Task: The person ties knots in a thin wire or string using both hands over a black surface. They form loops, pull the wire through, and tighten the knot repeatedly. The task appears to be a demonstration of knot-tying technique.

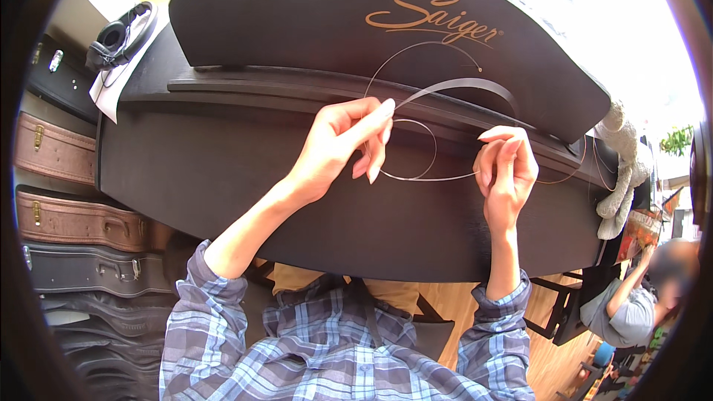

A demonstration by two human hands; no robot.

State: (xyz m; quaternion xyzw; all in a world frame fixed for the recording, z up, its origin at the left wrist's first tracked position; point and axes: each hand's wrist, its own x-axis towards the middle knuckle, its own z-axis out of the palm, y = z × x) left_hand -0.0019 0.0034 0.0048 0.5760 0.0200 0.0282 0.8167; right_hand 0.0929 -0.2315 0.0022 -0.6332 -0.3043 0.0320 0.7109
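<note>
Gold script (437,18) marks the black panel (304,26); left fingers (371,122) and right fingers (507,151) both pinch a looped wire (444,179).

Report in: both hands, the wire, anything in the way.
Left hand pinching wire; right hand closed on it farther along. Wire loosely looped. Grey strip arching close by; black panel behind.

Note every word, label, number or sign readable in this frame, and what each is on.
Gold script lettering, one word: on the upright black panel; legible, but not copied out here.
Reddish-orange item near the right edge: any print is too small and blurred to read.
Thin wire in hand: no lettering visible.
</note>
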